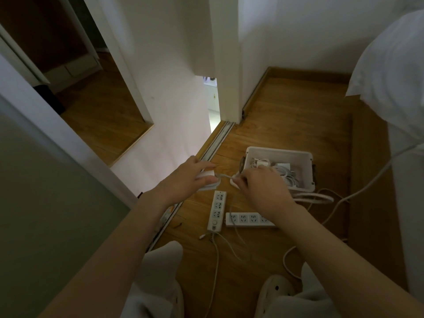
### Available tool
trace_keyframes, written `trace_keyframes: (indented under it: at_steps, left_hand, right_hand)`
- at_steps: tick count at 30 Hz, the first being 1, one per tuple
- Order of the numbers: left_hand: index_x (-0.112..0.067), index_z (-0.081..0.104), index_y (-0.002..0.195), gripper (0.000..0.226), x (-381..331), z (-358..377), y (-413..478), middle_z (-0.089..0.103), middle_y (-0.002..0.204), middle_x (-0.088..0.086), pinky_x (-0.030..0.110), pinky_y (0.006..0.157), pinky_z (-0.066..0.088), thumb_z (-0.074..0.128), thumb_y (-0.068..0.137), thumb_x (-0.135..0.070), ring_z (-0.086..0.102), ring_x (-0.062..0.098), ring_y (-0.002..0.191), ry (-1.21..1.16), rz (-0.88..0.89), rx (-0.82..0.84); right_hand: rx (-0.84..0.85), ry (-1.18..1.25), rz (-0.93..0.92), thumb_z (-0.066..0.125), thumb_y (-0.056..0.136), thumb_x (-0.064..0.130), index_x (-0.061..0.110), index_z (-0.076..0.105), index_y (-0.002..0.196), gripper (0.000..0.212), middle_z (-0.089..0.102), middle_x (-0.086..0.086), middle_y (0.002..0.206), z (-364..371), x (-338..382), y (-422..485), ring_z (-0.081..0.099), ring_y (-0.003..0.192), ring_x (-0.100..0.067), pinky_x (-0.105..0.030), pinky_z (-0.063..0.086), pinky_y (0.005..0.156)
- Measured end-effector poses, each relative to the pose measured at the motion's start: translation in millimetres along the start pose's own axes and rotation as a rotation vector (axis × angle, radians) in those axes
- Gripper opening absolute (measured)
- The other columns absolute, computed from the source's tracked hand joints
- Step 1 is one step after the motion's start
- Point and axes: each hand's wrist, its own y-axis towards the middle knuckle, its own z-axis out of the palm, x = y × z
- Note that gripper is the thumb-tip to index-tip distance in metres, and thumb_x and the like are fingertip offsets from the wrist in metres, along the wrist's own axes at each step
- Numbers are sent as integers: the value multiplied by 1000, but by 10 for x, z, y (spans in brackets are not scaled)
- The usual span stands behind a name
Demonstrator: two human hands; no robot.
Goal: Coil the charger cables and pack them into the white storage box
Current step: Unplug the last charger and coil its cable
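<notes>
My left hand [191, 174] grips a white charger brick [207, 174] just above the wooden floor. A thin white cable [226, 176] runs from the brick to my right hand [259, 188], which pinches it next to a partly hidden white charger [234, 183]. The white storage box [305, 157] sits on the floor just behind my right hand and holds several coiled white cables and adapters [270, 165].
Two white power strips [217, 210] [247, 219] lie on the floor below my hands, their cords trailing toward my knees. More white cord [321, 198] loops right of the box. A sliding door track [206, 154] runs at left; white bedding [394, 65] hangs at right.
</notes>
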Motion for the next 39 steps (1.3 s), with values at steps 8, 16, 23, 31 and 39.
trace_keyframes:
  at_steps: [8, 16, 23, 31, 39]
  left_hand:
    - [-22, 47, 130, 38, -212, 155, 37, 34, 133, 5, 16, 81, 41, 50, 94, -31, 51, 15, 105, 160, 92, -374]
    - [-18, 39, 126, 30, -345, 310, 88, 25, 130, 6, 13, 77, 46, 45, 97, -22, 45, 9, 94, -202, -93, -483]
    - [-14, 37, 124, 31, -344, 236, 148, 50, 104, 9, 9, 45, 44, 31, 101, -33, 57, 6, 66, -605, -191, -410]
    - [-7, 44, 124, 30, -387, 122, 153, 51, 87, 5, 16, 53, 52, 44, 96, -18, 54, 13, 70, -948, -179, -145]
    - [-18, 42, 117, 22, -240, 36, 115, 54, 90, 0, 13, 59, 52, 46, 97, -26, 60, 8, 68, -751, -157, -331]
  right_hand:
    - [98, 747, 254, 41, 98, 32, 26, 57, 71, 32, 50, 7, 55, 7, 203, -35, 37, 41, -5, -14, 30, 40]
    - [113, 723, 229, 39, 99, 26, 13, 59, 89, 26, 64, -1, 80, 216, 422, -112, 56, 66, -14, -36, 49, 68]
    - [54, 625, 126, 29, 100, 36, 24, 52, 106, 26, 62, 7, 74, 250, 446, -196, 56, 61, -7, -26, 45, 58]
    - [-72, 151, -93, 29, 101, 30, 25, 49, 125, 32, 59, 5, 107, 239, 78, -173, 45, 92, -10, -21, 31, 73]
    - [-139, 410, -84, 26, 100, 34, 19, 49, 127, 38, 39, 13, 102, 174, 131, -196, 38, 95, -4, -18, 32, 81]
